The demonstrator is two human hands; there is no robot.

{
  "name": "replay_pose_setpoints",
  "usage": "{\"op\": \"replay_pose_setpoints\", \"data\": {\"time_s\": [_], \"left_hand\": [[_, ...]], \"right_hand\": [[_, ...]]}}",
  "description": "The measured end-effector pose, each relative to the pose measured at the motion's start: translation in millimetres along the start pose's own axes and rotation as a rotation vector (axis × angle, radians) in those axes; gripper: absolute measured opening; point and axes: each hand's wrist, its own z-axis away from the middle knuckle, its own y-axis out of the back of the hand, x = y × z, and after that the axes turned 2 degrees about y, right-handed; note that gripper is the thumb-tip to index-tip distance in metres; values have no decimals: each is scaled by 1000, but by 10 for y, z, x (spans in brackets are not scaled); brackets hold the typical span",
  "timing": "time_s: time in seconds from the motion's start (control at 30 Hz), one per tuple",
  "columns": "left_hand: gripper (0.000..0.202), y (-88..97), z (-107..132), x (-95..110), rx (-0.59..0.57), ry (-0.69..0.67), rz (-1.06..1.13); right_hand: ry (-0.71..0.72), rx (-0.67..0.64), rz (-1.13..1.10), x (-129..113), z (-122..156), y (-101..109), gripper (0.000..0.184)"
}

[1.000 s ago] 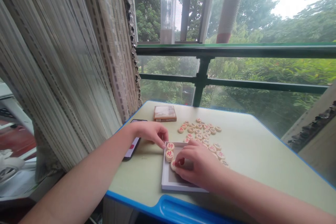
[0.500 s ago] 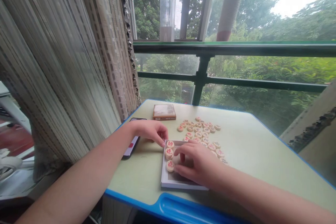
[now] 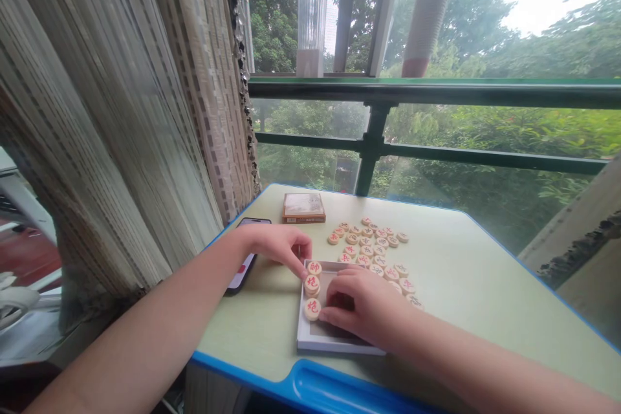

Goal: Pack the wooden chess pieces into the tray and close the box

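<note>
The nearest red-marked piece (image 3: pixel 313 309) sits in the shallow box (image 3: pixel 334 345) — likely light, hard, smooth, best pinched by its rim. The right hand (image 3: pixel 366 301), loosely curled, is unclasped beside it; the left hand (image 3: pixel 280 246) meets the box's far-left corner — whether gripping, I cannot tell.

right hand (image 3: pixel 361 301) at red-marked disc (image 3: pixel 312 309) in white tray (image 3: pixel 330 346), left hand (image 3: pixel 281 244) at its corner, loose discs (image 3: pixel 367 250) beyond

The only view looks from the wearer's head, forward and slightly down, over the blue-edged table (image 3: pixel 460 259) at lower centre, towards the green railing (image 3: pixel 436 92) at upper right; the left hand (image 3: pixel 284 247) and right hand (image 3: pixel 363 301) sit near, below centre.
</note>
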Motion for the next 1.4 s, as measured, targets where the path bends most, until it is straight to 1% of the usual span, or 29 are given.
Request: {"op": "replay_pose_setpoints", "data": {"time_s": [0.13, 0.27, 0.57, 0.73, 0.87, 0.93, 1.03, 1.1, 1.13, 1.2, 1.27, 1.33, 1.4], "left_hand": [[51, -7, 3, 20, 33, 16, -51], [51, -2, 6, 28, 19, 20, -51], [51, -4, 10, 42, 29, 25, -85], [51, -7, 0, 25, 18, 20, -62], [51, -12, -17, -1, 11, 6, -32], [50, -10, -21, -9, -1, -1, -7], [47, -6, -20, -4, -8, -24, 30], [47, -10, -22, 4, 4, -16, 61], [47, -15, -25, 7, 19, 2, 85], [48, -27, -36, 10, 59, 45, 132], [48, -35, -44, 10, 86, 64, 154], [46, -35, -46, 9, 75, 50, 146], [44, -27, -44, 3, 51, 27, 133]], "right_hand": [[-23, -9, 7, -16, -8, 9, 21], [-23, -12, 10, -15, -13, 3, 22], [-47, -16, -11, -29, -20, 7, 25], [-20, -25, -49, -45, -7, 18, 24], [-7, 33, -57, -41, 17, 40, 21], [-8, 101, -48, 7, 7, 73, 25], [-35, 259, -32, 177, -54, 139, 26], [-104, 383, 4, 335, -109, 171, 20], [-152, 419, 43, 414, -133, 178, 20], [-215, 410, 132, 553, -168, 173, 24], [-226, 340, 193, 645, -185, 145, 25], [-206, 276, 228, 689, -188, 110, 27], [-187, 246, 261, 699, -183, 82, 28]]}}
